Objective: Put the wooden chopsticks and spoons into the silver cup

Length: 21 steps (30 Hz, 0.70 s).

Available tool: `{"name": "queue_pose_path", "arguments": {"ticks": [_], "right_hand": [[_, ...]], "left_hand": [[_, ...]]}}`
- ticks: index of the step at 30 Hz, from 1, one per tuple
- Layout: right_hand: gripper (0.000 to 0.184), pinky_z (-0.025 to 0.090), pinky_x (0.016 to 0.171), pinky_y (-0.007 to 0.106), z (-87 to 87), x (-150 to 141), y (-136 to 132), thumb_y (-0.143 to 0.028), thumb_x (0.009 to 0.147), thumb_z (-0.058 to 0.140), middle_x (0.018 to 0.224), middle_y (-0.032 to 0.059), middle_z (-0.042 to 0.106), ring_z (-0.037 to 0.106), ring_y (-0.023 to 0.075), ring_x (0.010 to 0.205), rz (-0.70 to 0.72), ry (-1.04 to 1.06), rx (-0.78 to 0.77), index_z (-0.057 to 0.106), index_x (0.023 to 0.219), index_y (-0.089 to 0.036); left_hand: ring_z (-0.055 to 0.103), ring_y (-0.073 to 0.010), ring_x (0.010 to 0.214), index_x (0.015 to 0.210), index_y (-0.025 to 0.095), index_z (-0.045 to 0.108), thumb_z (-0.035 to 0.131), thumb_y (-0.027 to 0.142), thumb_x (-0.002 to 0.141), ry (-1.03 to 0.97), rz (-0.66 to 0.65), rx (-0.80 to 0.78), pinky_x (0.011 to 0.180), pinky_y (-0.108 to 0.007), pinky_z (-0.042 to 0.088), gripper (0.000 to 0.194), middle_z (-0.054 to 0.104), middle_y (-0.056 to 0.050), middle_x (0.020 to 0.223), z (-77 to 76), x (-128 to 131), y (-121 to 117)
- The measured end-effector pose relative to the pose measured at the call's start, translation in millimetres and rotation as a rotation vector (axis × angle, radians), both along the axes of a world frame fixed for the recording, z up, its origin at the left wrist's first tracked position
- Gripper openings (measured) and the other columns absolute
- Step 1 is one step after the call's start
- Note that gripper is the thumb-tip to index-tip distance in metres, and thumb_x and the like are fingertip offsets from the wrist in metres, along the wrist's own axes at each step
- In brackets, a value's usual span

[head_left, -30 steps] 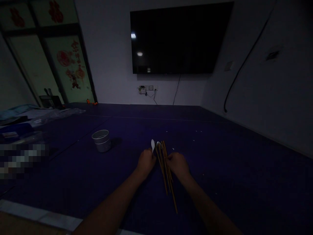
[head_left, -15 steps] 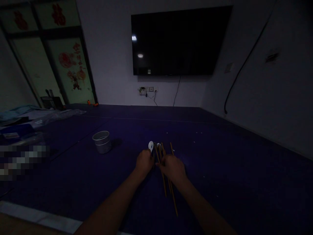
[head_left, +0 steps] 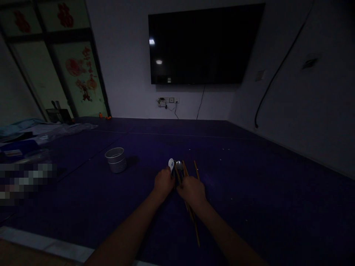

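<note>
The left hand (head_left: 164, 183) grips the white spoon (head_left: 171, 163); the right hand (head_left: 192, 189), closed over chopsticks (head_left: 197, 170), hides their middles.

One head camera, facing forward and down
It looks across the purple surface (head_left: 155, 147); television (head_left: 205, 46) at upper centre, forearms entering from below.

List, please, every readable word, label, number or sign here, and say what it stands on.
"福": red, right upper pane.
Left upper pane: red sign, blurred.
Lower pane: red characters, blurred.
Blue item: label too small.
White spoon: blue mark, too small.
TV: nothing readable.
</note>
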State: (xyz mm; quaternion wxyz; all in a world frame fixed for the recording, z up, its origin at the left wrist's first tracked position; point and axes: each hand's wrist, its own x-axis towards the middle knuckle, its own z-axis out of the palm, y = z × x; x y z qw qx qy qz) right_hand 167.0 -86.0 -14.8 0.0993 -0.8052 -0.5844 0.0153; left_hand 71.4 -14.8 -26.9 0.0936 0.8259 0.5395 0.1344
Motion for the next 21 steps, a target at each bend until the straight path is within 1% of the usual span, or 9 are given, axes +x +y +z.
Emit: {"name": "queue_pose_path", "arguments": {"ticks": [4,6,9,11,13,15,18,21], "right_hand": [[0.022,0.042,0.06,0.025,7.6,9.1,-4.7,-0.033,0.074,0.055,0.081,0.0126,0.07,0.067,0.0227,0.079,-0.033,0.059,0.032,0.07,0.075,-0.016],[0.024,0.039,0.056,0.025,11.9,19.9,-7.0,-0.036,0.075,0.054,0.075,0.0108,0.07,0.067,0.0216,0.074,-0.058,0.069,0.057,0.068,0.068,-0.018],[0.028,0.035,0.052,0.025,14.4,41.6,-9.9,-0.038,0.077,0.053,0.072,0.0115,0.069,0.066,0.0216,0.071,-0.13,0.061,0.104,0.066,0.064,-0.017],[0.03,0.034,0.051,0.026,12.0,56.5,-11.6,-0.039,0.079,0.052,0.069,0.0112,0.068,0.066,0.0219,0.069,-0.185,0.061,0.108,0.066,0.063,-0.017],[0.029,0.035,0.052,0.026,6.9,69.0,-12.8,-0.037,0.08,0.05,0.073,0.0125,0.068,0.066,0.0231,0.072,-0.228,0.051,0.103,0.066,0.067,-0.016],[0.03,0.037,0.053,0.027,0.6,77.6,-12.8,-0.036,0.082,0.048,0.077,0.0141,0.069,0.067,0.0241,0.075,-0.232,0.05,0.075,0.067,0.072,-0.015],[0.029,0.04,0.056,0.027,-7.8,82.9,-10.5,-0.034,0.083,0.047,0.083,0.0159,0.069,0.067,0.0244,0.078,-0.23,0.068,0.013,0.068,0.079,-0.013],[0.029,0.041,0.058,0.028,-12.6,81.6,-7.2,-0.031,0.084,0.046,0.088,0.0169,0.069,0.067,0.0245,0.081,-0.206,0.075,-0.017,0.068,0.083,-0.013]], "left_hand": [[0.064,-0.022,0.09,0.107,0.014,0.055,0.045,0.022,0.083,-0.002,-0.001,0.0,0.071,-0.026,0.045,0.027,0.066,-0.014,0.094,0.2,-0.1,0.6],[0.064,-0.0227,0.089,0.107,0.014,0.055,0.044,0.024,0.084,0.003,-0.015,0.003,0.071,-0.027,0.045,0.027,0.066,-0.014,0.095,-0.4,-0.1,1.3],[0.064,-0.0227,0.09,0.107,0.015,0.055,0.044,0.026,0.085,0.012,-0.033,0.0,0.072,-0.028,0.045,0.027,0.066,-0.014,0.095,-1.4,-0.4,2.4],[0.064,-0.022,0.09,0.108,0.016,0.055,0.045,0.026,0.085,0.013,-0.042,-0.005,0.073,-0.027,0.045,0.027,0.066,-0.013,0.096,-1.7,-0.8,2.7],[0.064,-0.0218,0.09,0.108,0.016,0.055,0.044,0.025,0.085,0.019,-0.052,-0.005,0.073,-0.027,0.045,0.027,0.067,-0.013,0.096,-1.7,-1.3,2.6],[0.064,-0.0223,0.089,0.109,0.016,0.055,0.043,0.024,0.085,0.026,-0.071,0.004,0.073,-0.028,0.045,0.028,0.067,-0.013,0.095,-1.6,-1.6,2.1],[0.064,-0.0229,0.09,0.109,0.017,0.055,0.042,0.024,0.086,0.033,-0.083,0.009,0.074,-0.029,0.046,0.028,0.067,-0.013,0.095,-1.8,-1.6,1.3],[0.064,-0.0224,0.09,0.109,0.017,0.055,0.041,0.023,0.086,0.035,-0.088,0.014,0.074,-0.029,0.045,0.027,0.066,-0.012,0.096,-2.6,-1.6,1.0]]}}
